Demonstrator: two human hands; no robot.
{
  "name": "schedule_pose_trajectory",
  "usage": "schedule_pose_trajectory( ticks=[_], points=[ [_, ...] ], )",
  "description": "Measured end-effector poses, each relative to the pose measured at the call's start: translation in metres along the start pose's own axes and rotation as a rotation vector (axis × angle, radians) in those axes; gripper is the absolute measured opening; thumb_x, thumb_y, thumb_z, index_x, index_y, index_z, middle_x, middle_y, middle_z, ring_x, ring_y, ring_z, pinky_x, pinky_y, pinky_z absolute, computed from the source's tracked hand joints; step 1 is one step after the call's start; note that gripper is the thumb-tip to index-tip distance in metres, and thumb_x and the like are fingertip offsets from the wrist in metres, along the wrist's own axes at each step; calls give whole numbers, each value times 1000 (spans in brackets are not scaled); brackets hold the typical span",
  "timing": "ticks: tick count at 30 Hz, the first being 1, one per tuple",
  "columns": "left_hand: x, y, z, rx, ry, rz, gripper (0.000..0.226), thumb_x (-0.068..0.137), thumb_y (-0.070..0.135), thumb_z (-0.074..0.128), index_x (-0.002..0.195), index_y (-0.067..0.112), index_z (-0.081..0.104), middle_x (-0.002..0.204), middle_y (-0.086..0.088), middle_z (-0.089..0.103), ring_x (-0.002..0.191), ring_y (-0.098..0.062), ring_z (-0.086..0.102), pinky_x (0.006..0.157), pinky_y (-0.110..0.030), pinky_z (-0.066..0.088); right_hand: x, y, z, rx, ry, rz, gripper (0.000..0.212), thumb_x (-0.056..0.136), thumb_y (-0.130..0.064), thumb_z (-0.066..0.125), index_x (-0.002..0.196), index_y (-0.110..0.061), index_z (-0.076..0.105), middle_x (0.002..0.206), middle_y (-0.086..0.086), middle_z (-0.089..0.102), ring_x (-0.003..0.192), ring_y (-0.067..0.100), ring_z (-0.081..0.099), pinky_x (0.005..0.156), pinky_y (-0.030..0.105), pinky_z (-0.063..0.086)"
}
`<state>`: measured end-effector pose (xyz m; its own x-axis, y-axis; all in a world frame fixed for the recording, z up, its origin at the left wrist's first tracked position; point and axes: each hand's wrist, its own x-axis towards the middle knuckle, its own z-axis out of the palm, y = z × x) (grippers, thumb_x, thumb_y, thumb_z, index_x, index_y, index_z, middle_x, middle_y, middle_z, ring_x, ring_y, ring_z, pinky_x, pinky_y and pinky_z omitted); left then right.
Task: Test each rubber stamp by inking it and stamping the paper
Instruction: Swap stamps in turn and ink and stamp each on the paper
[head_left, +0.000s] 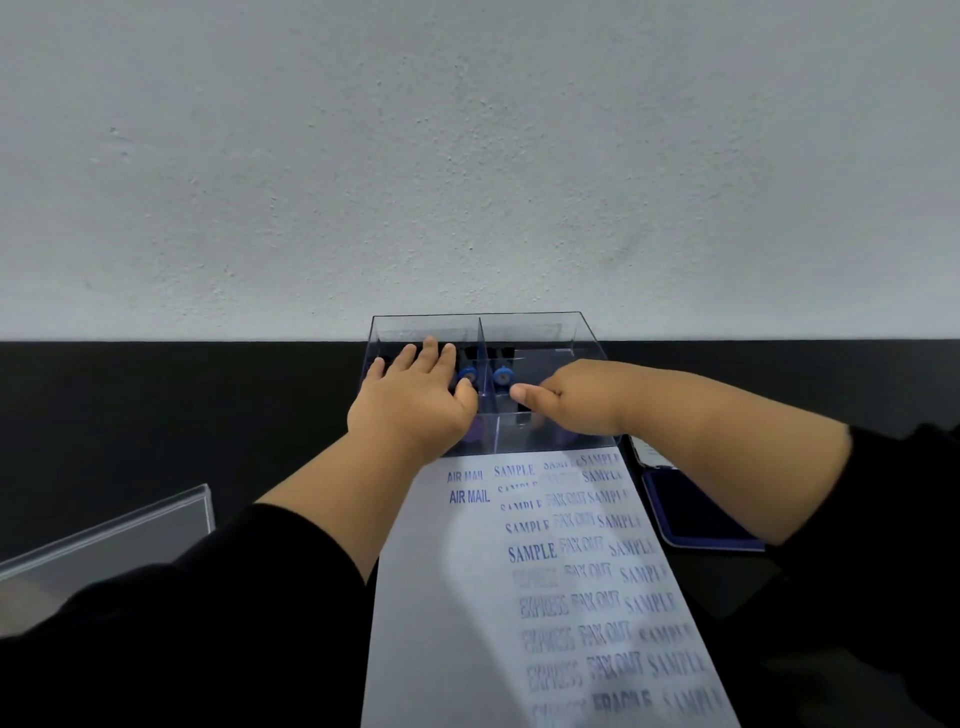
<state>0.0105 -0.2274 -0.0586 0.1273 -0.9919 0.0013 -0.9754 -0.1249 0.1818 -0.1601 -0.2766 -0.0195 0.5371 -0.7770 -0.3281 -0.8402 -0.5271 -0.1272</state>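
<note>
At twelve o'clock on the dark table, your left hand (415, 397) lies spread, fingers straight, over the blue-knobbed rubber stamps (467, 375) in the clear acrylic divided box (540, 325). Your right hand (563, 397) curls into the next compartment; I cannot tell whether it pinches anything. Both likely seek another stamp, since the white stamped paper (457, 597) at six o'clock and the blue ink pad (691, 514) at three o'clock sit close.

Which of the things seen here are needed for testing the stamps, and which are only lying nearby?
Needed for the job:
- stamped paper
- blue-handled stamps in the clear divided box
- blue ink pad, to the right of the paper
- left hand and right hand, both at the box

Only lying nearby:
- clear acrylic piece, at the left
</note>
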Motion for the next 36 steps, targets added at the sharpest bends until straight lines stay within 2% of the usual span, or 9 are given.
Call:
schedule_pose_trajectory(
  ticks=[2,8,15,20,23,26,30,32,36],
  points=[
    [0,-1,1,-1,0,-2,56,101,39,19,153,23,6,160,2,-1,147,-15,-1,118,-38,-1,6,-1,2,5,6,11,53,97,-54,17,78,-21,53,83,-2,50,91,18,45,85,30,32],
    [1,-2,1,1,-9,-2,56,101,39,19,153,22,7,160,2,-2,147,-15,-1,118,-39,-1,10,4,7,73,169,-51,34,97,-47,34,81,-22,50,76,-5,50,78,16,48,68,29,36],
    [1,0,-10,68,-87,-10,57,101,39,20,153,19,8,160,-2,-1,147,-21,1,117,-45,-4,-6,9,12,287,416,-62,6,90,-26,58,88,-21,61,101,0,58,90,15,55,79,27,45],
    [-19,11,-25,98,-85,-44,49,102,33,22,148,17,28,156,-7,23,141,-24,25,116,-45,3,-41,10,9,307,581,-72,14,90,-16,57,102,-16,63,93,-5,49,83,9,46,72,19,35],
    [-45,16,-24,49,-74,-17,48,102,32,22,149,19,27,155,-5,24,141,-22,26,117,-43,2,-70,11,8,334,580,-32,16,88,-16,60,104,-19,57,94,-6,51,84,11,49,71,21,37],
    [-69,16,-18,1,-5,21,49,102,30,25,150,24,23,158,-1,18,144,-18,20,117,-41,2,-99,16,11,432,570,41,20,87,-18,63,104,-26,57,103,-5,53,91,12,51,74,21,39],
    [-106,17,-4,-25,113,43,49,101,26,30,150,27,25,158,2,19,144,-13,17,117,-38,3,-129,27,19,464,535,145,45,90,-18,61,132,-27,49,130,1,50,116,17,50,90,23,38],
    [-122,16,3,-27,82,31,50,101,26,30,150,27,23,158,1,18,145,-14,17,118,-38,4,-138,34,24,453,531,214,53,90,-17,60,139,-25,41,135,3,48,121,20,48,96,27,38],
    [-143,9,15,-3,-90,-50,53,101,27,27,152,25,14,160,-1,9,147,-18,10,119,-40,3,-143,44,38,452,615,334,38,87,-18,64,121,-19,46,117,7,58,95,21,56,76,30,45]
  ],
)
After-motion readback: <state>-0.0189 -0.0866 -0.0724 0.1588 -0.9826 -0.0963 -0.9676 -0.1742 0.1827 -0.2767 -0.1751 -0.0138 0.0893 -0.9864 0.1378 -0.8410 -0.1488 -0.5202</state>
